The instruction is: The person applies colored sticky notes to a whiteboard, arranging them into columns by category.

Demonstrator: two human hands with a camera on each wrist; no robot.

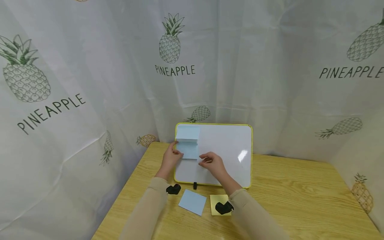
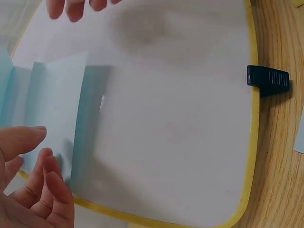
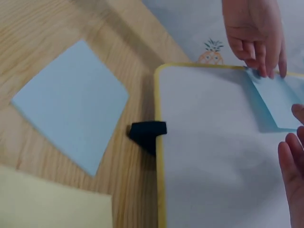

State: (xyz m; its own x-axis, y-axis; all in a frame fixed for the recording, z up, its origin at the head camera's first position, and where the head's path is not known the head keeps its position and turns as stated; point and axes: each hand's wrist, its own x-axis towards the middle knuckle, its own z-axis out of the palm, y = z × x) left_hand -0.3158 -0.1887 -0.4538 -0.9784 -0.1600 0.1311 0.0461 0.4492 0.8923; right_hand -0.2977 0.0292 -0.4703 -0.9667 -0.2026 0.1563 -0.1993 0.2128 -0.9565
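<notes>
Two light blue sticky notes are on the upper left of a yellow-framed whiteboard (image 1: 225, 143), one above the other. The upper note (image 1: 187, 133) reaches near the board's top edge. Below it, the lower note (image 1: 190, 150) has its bottom edge lifted off the board, as the left wrist view shows. My left hand (image 1: 171, 158) touches the lower note's left side, fingers loosely bent and thumb apart from them. Beside that note's lower right corner is my right hand (image 1: 214, 164), a gap between its thumb and fingers and nothing held.
A blue sticky pad (image 1: 192, 202) and a yellow sticky pad (image 1: 214, 200) lie on the wooden table (image 1: 294, 196) in front of the board. A black clip (image 1: 195, 185) sits on the board's lower edge. A pineapple-print curtain (image 1: 240, 66) hangs behind.
</notes>
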